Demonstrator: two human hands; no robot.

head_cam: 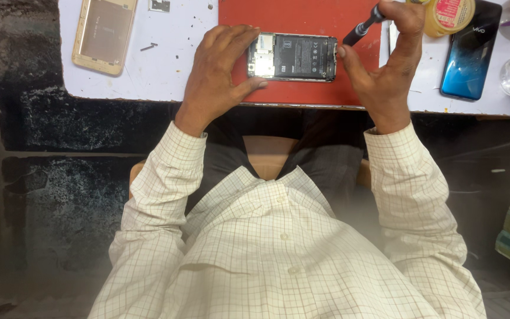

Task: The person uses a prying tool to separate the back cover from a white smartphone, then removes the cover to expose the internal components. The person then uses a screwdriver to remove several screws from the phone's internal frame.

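Left hand (216, 80) grips the opened phone (291, 57) on the red mat (302, 94); a screwdriver (362, 27) is pinched in the right hand (388, 71), tip at the phone's two-o'clock corner. Back cover (104, 34), already removed, lies at ten o'clock; battery and board judged still seated.

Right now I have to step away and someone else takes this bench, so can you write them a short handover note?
Left hand steadies the opened phone on the red mat, fingers at its left end.
Right hand holds a screwdriver, tip at the phone's top right corner.
Done: back cover is off, lying at far left; battery and board are exposed.
Left: work at that corner is still under way. Which screws are out cannot be told.
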